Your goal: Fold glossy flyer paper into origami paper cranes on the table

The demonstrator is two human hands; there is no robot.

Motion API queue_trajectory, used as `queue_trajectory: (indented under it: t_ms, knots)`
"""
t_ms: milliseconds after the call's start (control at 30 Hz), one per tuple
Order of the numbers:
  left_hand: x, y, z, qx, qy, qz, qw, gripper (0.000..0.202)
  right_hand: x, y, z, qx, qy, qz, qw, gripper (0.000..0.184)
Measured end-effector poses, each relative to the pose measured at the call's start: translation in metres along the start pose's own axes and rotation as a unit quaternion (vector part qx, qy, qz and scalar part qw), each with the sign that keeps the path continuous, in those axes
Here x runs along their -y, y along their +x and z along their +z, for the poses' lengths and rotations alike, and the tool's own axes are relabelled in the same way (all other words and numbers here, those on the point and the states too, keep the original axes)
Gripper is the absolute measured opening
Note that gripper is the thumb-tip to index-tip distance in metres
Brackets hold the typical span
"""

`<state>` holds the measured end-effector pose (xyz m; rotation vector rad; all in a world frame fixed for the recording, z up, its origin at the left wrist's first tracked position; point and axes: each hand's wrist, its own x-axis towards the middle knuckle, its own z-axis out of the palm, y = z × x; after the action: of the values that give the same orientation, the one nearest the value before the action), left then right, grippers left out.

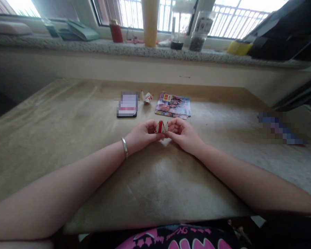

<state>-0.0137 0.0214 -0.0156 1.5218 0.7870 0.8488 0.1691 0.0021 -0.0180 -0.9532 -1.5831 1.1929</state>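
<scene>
Both my hands meet over the middle of the table (67, 131). My left hand (143, 135) and my right hand (181, 133) pinch a small folded piece of red and white paper (161, 127) between their fingertips. A silver bracelet (124, 147) sits on my left wrist. Just beyond the hands lie a small folded paper figure (147, 97), a stack of colourful printed sheets (173, 105) and a phone (128, 104).
A stone window ledge (134, 51) runs along the back with a red cup (116, 31), a tall yellow cylinder (150, 22), jars (200, 33) and a yellow object (238, 47). A blurred blue item (280, 130) lies at the table's right.
</scene>
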Motion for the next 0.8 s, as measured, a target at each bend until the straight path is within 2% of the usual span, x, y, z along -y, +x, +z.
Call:
queue_trajectory:
  t_ms: [200,500,800]
  knots:
    - [-0.001,0.0,0.0,-0.006,-0.016,0.004,1.0,0.031,0.001,0.0,0.002,0.001,-0.014,-0.005,1.0,0.031]
    - [-0.009,-0.001,0.001,0.025,0.013,-0.009,1.0,0.028,0.003,-0.001,0.003,0.03,-0.003,0.002,1.0,0.028]
    - [-0.014,-0.005,0.001,0.065,0.014,-0.035,0.997,0.024,0.008,-0.001,0.001,0.052,0.035,-0.045,0.997,0.025]
